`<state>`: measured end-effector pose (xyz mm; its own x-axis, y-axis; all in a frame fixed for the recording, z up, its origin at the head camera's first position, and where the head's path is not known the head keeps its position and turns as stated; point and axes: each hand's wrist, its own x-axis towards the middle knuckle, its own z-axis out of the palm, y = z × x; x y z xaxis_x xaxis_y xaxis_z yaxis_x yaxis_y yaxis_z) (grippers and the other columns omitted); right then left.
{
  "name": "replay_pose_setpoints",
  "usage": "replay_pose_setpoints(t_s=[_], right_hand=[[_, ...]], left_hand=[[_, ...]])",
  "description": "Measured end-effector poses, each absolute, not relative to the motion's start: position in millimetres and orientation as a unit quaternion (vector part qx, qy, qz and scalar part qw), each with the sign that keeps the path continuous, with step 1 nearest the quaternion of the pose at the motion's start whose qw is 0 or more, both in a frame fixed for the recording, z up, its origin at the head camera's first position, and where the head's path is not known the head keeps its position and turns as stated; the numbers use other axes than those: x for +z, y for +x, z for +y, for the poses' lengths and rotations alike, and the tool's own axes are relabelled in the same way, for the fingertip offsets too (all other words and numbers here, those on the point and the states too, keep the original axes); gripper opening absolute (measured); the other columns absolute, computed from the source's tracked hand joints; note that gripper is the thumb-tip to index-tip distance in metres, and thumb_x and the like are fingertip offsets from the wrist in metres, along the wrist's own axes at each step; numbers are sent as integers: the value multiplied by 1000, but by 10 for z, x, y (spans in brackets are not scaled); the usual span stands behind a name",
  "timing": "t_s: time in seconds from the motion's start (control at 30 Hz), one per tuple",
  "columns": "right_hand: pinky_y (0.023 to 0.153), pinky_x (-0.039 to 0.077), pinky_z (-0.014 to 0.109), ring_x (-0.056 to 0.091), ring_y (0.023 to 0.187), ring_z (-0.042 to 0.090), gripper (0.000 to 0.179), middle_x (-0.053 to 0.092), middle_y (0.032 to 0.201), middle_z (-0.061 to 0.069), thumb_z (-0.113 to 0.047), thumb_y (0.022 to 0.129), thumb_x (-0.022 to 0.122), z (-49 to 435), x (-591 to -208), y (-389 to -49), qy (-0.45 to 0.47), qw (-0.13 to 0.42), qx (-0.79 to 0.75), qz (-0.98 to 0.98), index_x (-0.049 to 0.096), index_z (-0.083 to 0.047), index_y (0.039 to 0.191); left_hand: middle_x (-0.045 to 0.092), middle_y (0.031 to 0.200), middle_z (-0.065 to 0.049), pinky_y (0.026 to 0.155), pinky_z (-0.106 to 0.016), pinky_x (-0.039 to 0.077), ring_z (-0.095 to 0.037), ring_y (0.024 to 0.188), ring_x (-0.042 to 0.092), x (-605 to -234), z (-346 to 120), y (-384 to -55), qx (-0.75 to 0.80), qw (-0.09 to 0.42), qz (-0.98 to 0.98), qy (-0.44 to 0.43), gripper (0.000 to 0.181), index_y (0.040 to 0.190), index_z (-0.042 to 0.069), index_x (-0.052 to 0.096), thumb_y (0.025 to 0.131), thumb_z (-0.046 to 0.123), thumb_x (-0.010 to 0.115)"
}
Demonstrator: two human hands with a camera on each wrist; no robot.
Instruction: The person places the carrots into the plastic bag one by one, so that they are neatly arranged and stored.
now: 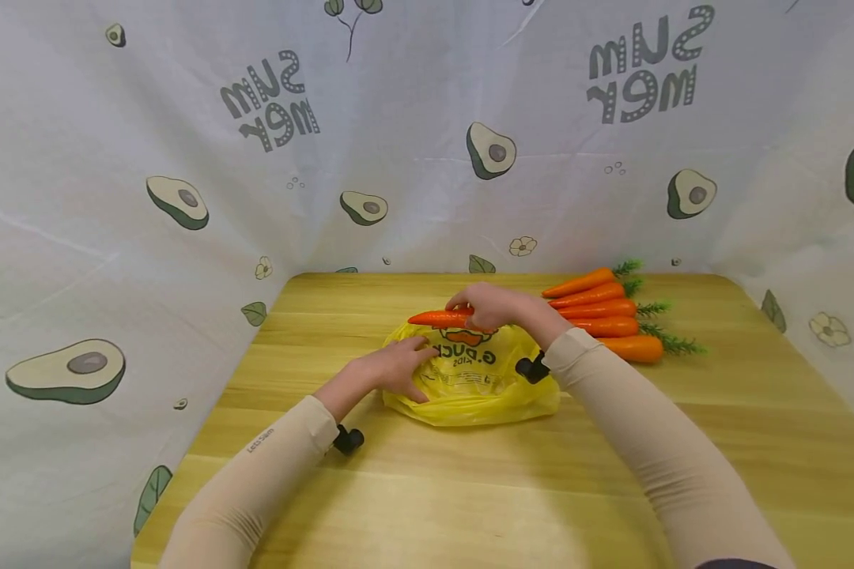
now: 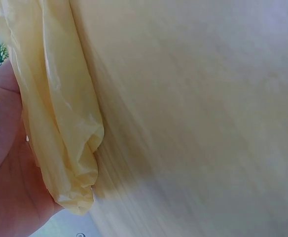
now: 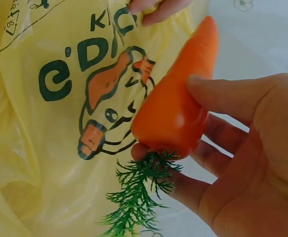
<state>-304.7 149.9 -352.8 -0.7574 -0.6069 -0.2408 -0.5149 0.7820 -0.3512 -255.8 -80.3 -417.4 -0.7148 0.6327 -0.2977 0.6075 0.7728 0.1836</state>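
Note:
Over the far edge of a yellow plastic bag (image 1: 484, 407), my right hand (image 1: 494, 307) grips an orange carrot (image 1: 437, 318), its pointed end to the left. In the right wrist view, the thumb lies along the side of the carrot (image 3: 183, 103), with fingers behind it and green leaves (image 3: 134, 197) hanging from its thick end. The bag lies flat, with a printed duck and lettering on top. On the bag's left side rests my left hand (image 1: 398, 367), thumb and fingers spread apart. The left wrist view has crumpled bag folds (image 2: 60, 108) against the left palm (image 2: 11, 197).
Several more carrots (image 1: 608, 325) with green tops lie in a row on the wooden table (image 1: 455, 490), right of the bag. A pale cloth with avocado prints (image 1: 427, 142) hangs behind the table and along its sides.

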Motion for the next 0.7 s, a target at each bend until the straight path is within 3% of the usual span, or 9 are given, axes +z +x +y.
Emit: replay_pose_setpoints(t_s=[0.17, 0.43, 0.7], right_hand=[[76, 55, 33, 64, 91, 23, 47, 67, 126, 17, 3, 93, 58, 1519, -3610, -3088, -307, 154, -136, 929, 59, -4, 139], [104, 49, 48, 56, 127, 35, 52, 58, 142, 18, 9, 92, 55, 1633, -3775, -3134, -270, 114, -129, 947, 57, -4, 142], [108, 45, 52, 52, 131, 39, 48, 56, 143, 20, 5, 95, 54, 1729, -3923, -3164, -250, 77, -122, 957, 57, -6, 142]], left_hand=[[24, 166, -11, 120, -50, 30, -34, 151, 29, -4182, -805, -2561, 32, 175, 926, 332, 92, 157, 20, 37, 83, 54, 78], [21, 167, -11, 121, -51, 27, -33, 153, 25, -4186, -799, -2552, 29, 179, 927, 328, 92, 158, 21, 35, 84, 53, 78], [21, 167, -10, 123, -50, 24, -31, 153, 24, -4152, -791, -2514, 22, 182, 926, 330, 92, 158, 21, 35, 83, 50, 80]])
